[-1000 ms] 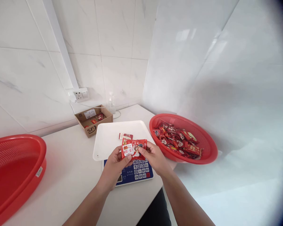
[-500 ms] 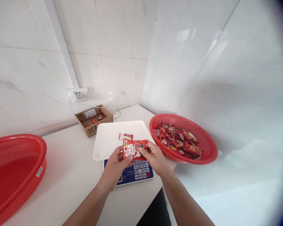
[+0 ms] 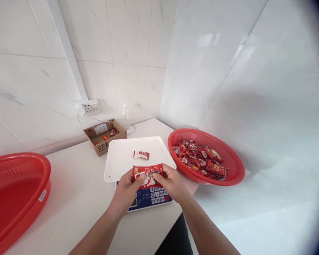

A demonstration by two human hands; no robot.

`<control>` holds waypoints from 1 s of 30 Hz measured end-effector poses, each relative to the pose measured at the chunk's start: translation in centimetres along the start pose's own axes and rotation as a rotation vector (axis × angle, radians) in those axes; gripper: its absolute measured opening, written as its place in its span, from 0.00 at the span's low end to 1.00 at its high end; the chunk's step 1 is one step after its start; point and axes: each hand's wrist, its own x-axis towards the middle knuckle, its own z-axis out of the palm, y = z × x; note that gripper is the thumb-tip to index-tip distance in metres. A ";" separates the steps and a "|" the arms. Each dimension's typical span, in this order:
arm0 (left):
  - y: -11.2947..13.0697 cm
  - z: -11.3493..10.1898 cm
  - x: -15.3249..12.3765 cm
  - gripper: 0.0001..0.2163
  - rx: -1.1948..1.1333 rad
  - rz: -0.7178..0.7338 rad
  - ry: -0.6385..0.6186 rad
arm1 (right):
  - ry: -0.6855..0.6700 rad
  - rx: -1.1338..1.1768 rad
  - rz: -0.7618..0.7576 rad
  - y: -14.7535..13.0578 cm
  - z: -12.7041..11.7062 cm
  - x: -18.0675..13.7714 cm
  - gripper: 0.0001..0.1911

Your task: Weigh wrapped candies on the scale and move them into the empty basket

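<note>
My left hand [image 3: 126, 191] and my right hand [image 3: 170, 182] both pinch a small red printed bag [image 3: 146, 173] between them, held just above the front edge of a white scale tray [image 3: 122, 159]. The bag's mouth faces up and looks slightly parted. One small red-and-white packet [image 3: 141, 154] lies on the tray behind the bag. Under my hands is the blue keypad of the scale [image 3: 151, 197]. A red basket [image 3: 228, 177] to the right holds several red wrapped sweets [image 3: 199, 159].
A second red basket [image 3: 16, 191] sits at the left edge of the white counter. At the back stand a cardboard box [image 3: 105, 136] with a few red packets, a clear bottle [image 3: 125, 117] and a wall socket [image 3: 89, 107]. Tiled walls close the corner.
The red bag has dropped lower and nearer to me, and tilted flatter. Both hands followed it down over the scale keypad. The packet on the tray has not moved.
</note>
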 end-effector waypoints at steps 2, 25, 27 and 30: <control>-0.1 -0.1 0.0 0.15 -0.011 0.010 0.017 | -0.016 0.003 0.010 0.0 0.1 0.0 0.13; 0.1 0.4 0.3 0.14 -0.172 -0.072 0.059 | 0.000 0.151 0.050 -0.3 0.6 -0.2 0.14; 0.2 0.4 0.3 0.15 -0.161 -0.073 0.042 | 0.003 0.166 0.066 -0.3 0.5 -0.2 0.15; 0.3 0.2 0.2 0.17 -0.154 -0.077 0.027 | -0.004 0.212 0.081 -0.3 0.3 -0.2 0.15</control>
